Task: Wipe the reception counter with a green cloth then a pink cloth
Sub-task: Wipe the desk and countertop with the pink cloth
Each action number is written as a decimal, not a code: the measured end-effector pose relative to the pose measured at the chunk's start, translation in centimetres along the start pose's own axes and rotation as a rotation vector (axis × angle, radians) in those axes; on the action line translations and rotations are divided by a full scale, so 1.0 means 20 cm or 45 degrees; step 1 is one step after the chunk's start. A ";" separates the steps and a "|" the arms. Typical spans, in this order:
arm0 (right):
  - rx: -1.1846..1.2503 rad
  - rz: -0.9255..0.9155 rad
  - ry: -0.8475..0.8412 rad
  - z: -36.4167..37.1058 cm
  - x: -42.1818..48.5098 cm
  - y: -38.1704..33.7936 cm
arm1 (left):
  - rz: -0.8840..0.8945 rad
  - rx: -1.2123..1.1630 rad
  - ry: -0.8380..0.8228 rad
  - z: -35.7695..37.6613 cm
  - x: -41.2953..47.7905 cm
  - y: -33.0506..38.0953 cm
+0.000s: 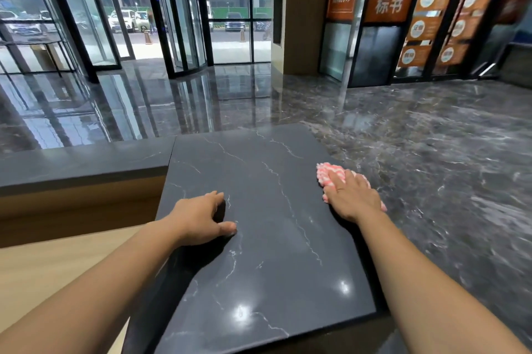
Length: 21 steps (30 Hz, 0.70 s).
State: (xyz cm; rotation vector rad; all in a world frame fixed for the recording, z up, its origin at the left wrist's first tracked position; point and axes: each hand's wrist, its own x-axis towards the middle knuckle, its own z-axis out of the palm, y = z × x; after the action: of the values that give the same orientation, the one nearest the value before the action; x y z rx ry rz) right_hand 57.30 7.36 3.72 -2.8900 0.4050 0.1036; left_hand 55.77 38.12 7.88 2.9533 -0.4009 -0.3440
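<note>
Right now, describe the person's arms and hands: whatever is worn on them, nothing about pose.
Both arms are bare as far as the picture shows: no sleeves, gloves, watch or bracelet. The left hand wears nothing; the right hand seems to carry a thin ring on one finger.

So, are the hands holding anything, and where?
Nothing gripped: right hand presses flat on the pink cloth, covering its near part; left hand rests bare on the counter.

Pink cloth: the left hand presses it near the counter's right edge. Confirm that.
Wrong hand: the head view shows the right hand pressing the pink cloth near the right edge of the counter; the left hand rests bare on it.
</note>
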 end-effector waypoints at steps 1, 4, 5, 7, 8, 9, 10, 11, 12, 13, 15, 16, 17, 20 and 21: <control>0.001 0.019 -0.019 0.00 -0.03 -0.02 | 0.018 0.026 -0.005 0.01 -0.04 0.01; -0.005 0.038 -0.056 0.02 -0.12 -0.11 | 0.031 0.071 0.028 0.05 -0.15 0.00; -0.005 0.020 -0.061 0.03 -0.16 -0.15 | 0.029 0.082 0.040 0.06 -0.18 0.00; -0.008 -0.051 -0.065 0.06 -0.25 -0.27 | 0.031 0.116 0.056 0.07 -0.22 -0.01; -0.019 -0.097 -0.067 0.08 -0.30 -0.33 | 0.029 0.122 0.047 0.07 -0.23 0.00; -0.042 -0.150 -0.074 0.09 -0.35 -0.40 | 0.024 0.116 0.032 0.07 -0.25 0.00; -0.071 -0.206 -0.086 0.11 -0.39 -0.48 | 0.018 0.108 0.016 0.07 -0.25 0.01; -0.096 -0.260 -0.106 0.13 -0.43 -0.55 | 0.003 0.110 -0.008 0.07 -0.26 0.01; -0.111 -0.309 -0.126 0.14 -0.46 -0.61 | -0.019 0.120 -0.039 0.07 -0.26 0.02; -0.117 -0.351 -0.143 0.16 -0.47 -0.66 | -0.039 0.131 -0.068 0.07 -0.26 0.02; -0.115 -0.411 -0.159 0.18 -0.48 -0.73 | -0.071 0.148 -0.116 0.07 -0.25 0.03; -0.109 -0.429 -0.159 0.19 -0.48 -0.73 | -0.085 0.157 -0.136 0.07 -0.24 0.03; -0.101 -0.440 -0.149 0.19 -0.47 -0.72 | -0.098 0.166 -0.155 0.06 -0.24 0.03; -0.085 -0.400 -0.077 0.15 -0.43 -0.60 | -0.122 0.157 -0.189 0.05 -0.22 0.04; -0.091 -0.359 -0.049 0.12 -0.41 -0.52 | -0.131 0.148 -0.196 0.05 -0.22 0.04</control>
State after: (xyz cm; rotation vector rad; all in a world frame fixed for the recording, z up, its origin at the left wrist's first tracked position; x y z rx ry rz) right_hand 52.20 19.92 4.29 -2.9745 -0.0157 0.1288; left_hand 51.22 38.51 8.04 3.0785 -0.2966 -0.5824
